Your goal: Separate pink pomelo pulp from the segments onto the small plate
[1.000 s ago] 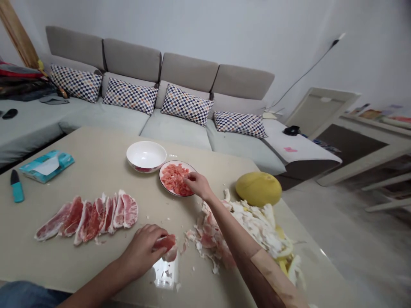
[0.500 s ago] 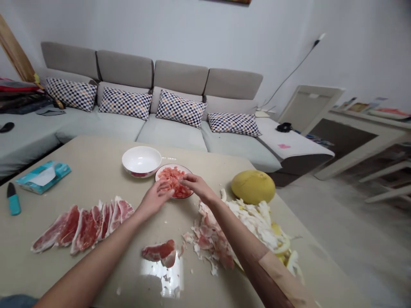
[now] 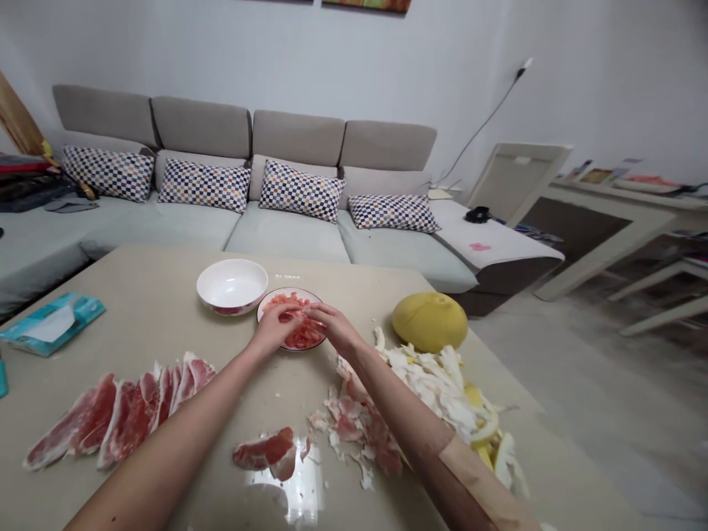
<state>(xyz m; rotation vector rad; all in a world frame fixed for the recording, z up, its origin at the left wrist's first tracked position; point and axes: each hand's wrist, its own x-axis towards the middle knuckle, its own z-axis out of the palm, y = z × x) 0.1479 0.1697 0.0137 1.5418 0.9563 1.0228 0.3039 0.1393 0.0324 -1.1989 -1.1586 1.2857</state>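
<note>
While both our hands are over the plate [image 3: 268, 300], the fingers of our left hand [image 3: 271, 329] and right hand [image 3: 336, 329] bend in, and their tips come close. We cannot tell if they pinch a bit between them or just meet. The red bits [image 3: 304, 338] lie right under our fingers, heaped over most of the plate.

It looks as if we are breaking up fruit here. To do it well, we should keep our fingers low and over the middle, so bits and juice land on the plate, not on the table [image 3: 287, 383]. We should pull softly, since the bits may squash, and not lean on the rim.

Just left of our left fingers is the bowl [image 3: 232, 282], right by the plate. We see its white inside and some red on its outside. Nearer to us than our fingers lies one slice [image 3: 268, 451], part red and part pale. Right of our fingers, the peel [image 3: 442, 387] sits in a heap with no dish, and the yellow fruit [image 3: 430, 322] is behind it. Farther left of our fingers are more slices [image 3: 119, 413], and past them the tissue pack [image 3: 52, 324], with white paper showing on top.
</note>
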